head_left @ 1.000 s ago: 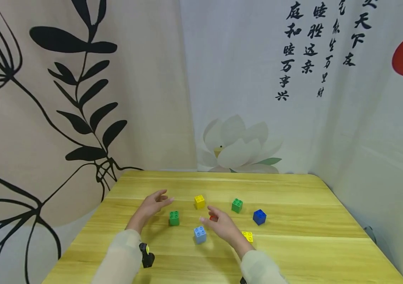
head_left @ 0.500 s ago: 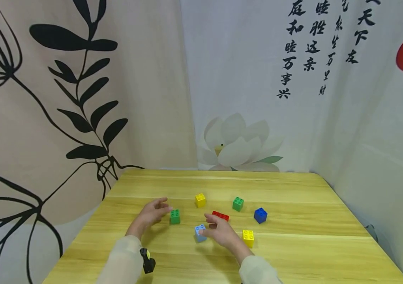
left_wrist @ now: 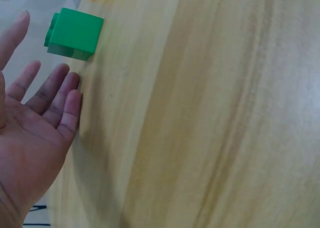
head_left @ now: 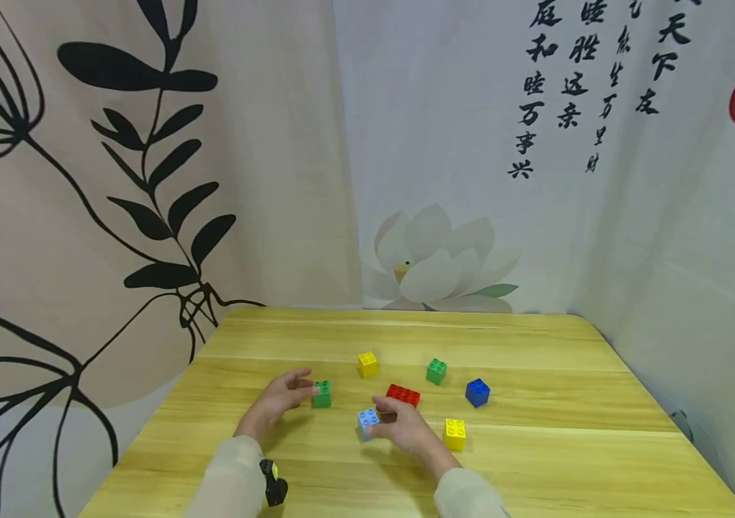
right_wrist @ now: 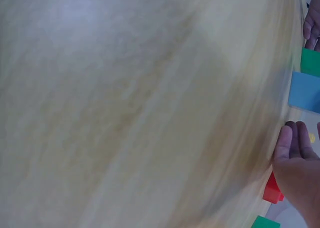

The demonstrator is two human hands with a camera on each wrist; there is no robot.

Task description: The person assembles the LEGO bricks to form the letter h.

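Observation:
My left hand [head_left: 280, 400] is beside a green toy brick [head_left: 322, 394], its fingers relaxed and its thumb overlapping that brick's edge in the head view. In the left wrist view, a gap shows between the fingers of the left hand [left_wrist: 37, 123] and the green brick [left_wrist: 77, 33]. My right hand [head_left: 406, 426] reaches to a light blue brick [head_left: 366, 423], with the thumb over its right side. The right wrist view has loosely extended fingers near the light blue brick [right_wrist: 306, 92]. A longer red brick [head_left: 403, 394] lies just behind the right hand.
Beyond the hands on the wooden table [head_left: 535, 467] are a yellow brick [head_left: 368, 364], another green brick [head_left: 435, 371] and a dark blue brick [head_left: 477, 392]. A second yellow brick [head_left: 454, 434] stands close to the right wrist. Printed curtains hang behind the table.
The left hand has come down and right, up to the green brick. My right hand has lowered toward the light blue brick, uncovering the red brick and the nearer yellow one.

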